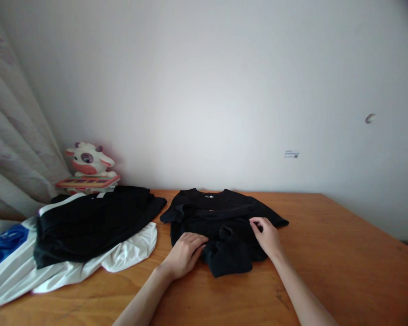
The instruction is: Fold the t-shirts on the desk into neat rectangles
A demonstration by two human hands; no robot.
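Observation:
A black T-shirt (207,218) lies on the wooden table in front of me, its neckline towards the wall and small white print inside the collar. Part of the cloth is folded over and bunched, with a crumpled flap hanging towards me. My left hand (186,253) rests at the left side of the bunched part, fingers curled onto the fabric; their tips are partly hidden. My right hand (267,235) is at the right side near the sleeve, thumb and fingers pinched together at the cloth.
Left of the shirt lies a pile of clothes: a black garment (95,226) over a white one (132,251), with a blue one (7,244) at the edge. Behind it stands a cow-shaped toy keyboard (88,182). A curtain (17,122) hangs left; a white wall (204,99) backs the table (329,253).

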